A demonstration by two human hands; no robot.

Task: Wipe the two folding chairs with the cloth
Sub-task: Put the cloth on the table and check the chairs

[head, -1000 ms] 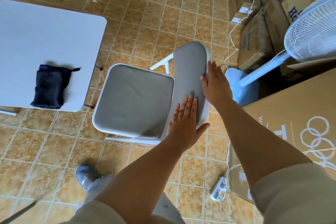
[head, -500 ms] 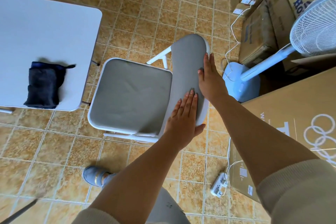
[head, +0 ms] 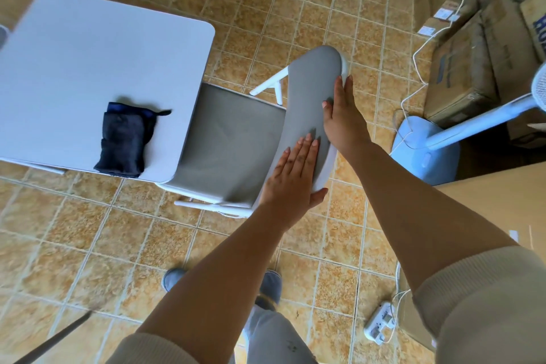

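One folding chair stands in front of me, with a white frame, a grey padded seat and a grey backrest. My left hand lies flat on the near end of the backrest, its thumb hooked around the white rim. My right hand clasps the backrest's right edge further along, with the thumb on the pad. The seat's left side is tucked under the white table. A folded dark cloth lies on the table near its front edge, apart from both hands. No second chair is in view.
A standing fan's base sits just right of the chair, with its white cable trailing over the tiled floor. Cardboard boxes are stacked at the back right and a large box is at my right. A power strip lies near my feet.
The chair has shifted left towards the table, so its seat now sits partly under the tabletop. Both hands stayed on the backrest and moved with it.
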